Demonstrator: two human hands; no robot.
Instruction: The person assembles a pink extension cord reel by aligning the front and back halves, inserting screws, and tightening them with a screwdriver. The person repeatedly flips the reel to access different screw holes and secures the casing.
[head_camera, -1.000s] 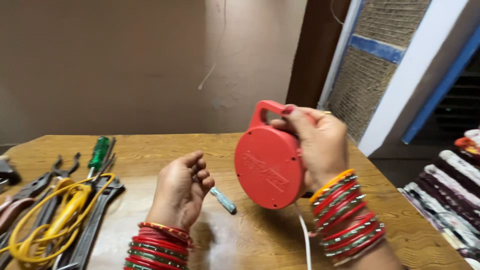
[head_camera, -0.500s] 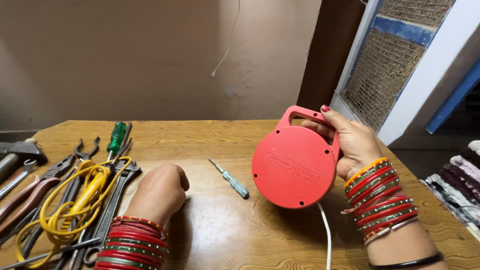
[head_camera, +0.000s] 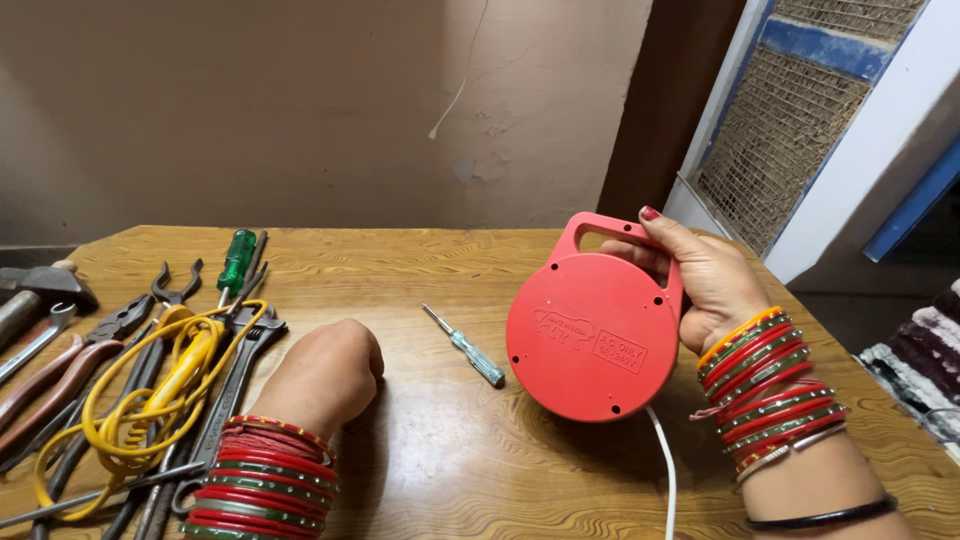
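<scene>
One red round case (head_camera: 597, 338), perhaps nine tools (head_camera: 150, 380).

My left hand (head_camera: 325, 375) is bare of rings; its wrist carries a stacked set of red bangles (head_camera: 262, 480) with green and gold ones between. My right hand (head_camera: 705, 285) shows a dark red painted thumbnail (head_camera: 650, 213). Its wrist wears red, green and gold bangles (head_camera: 772, 385), then one thin black band (head_camera: 820, 518).
</scene>
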